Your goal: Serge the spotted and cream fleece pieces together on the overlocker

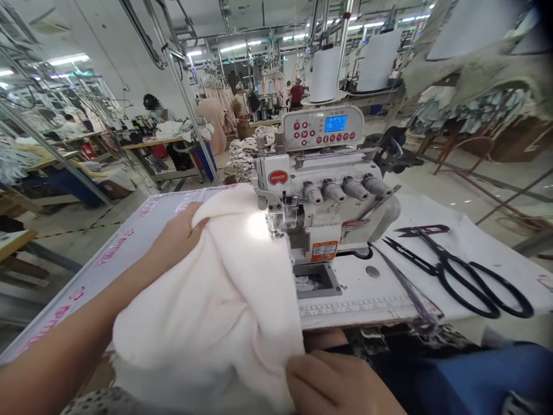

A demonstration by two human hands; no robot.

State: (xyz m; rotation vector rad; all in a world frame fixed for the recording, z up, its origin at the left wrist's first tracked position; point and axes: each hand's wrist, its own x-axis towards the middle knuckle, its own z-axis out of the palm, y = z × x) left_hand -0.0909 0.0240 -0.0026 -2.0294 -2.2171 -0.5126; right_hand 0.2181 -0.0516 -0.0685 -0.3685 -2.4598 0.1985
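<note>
Garment workshop floor, viewed from the head camera; 12 o'clock is straight ahead. Long rows of workstations recede at 11 to 1 o'clock, with a co-worker (151,109) seated at a station at 11 o'clock and hanging garments (218,118) beyond.

Centre to 1 o'clock: overlock sewing machine (319,196) set into a white work surface (389,276). A control panel (322,127) with a lit blue display tops the machine. Four thread-tension knobs (341,189) run across its front.

Centre to 7 o'clock: a bulky mass of pale pink-white fleece fabric (207,305) lies folded on the surface, its far end reaching the presser foot (274,222). Printed sheeting (103,259) with pink lettering covers the surface at 9 o'clock.

Left hand (177,230), 9 o'clock: pressed onto the upper fold of the fabric, fingers hidden behind it; pinching cannot be confirmed.

Right hand (332,383), 6 o'clock: resting on the fabric's near edge, fingers together and lying against the cloth; pinching cannot be confirmed.

At 3 o'clock, black-handled shears (475,285) lie on the surface, apart from both hands. A ruler scale (354,310) is marked along the surface's near edge.
</note>
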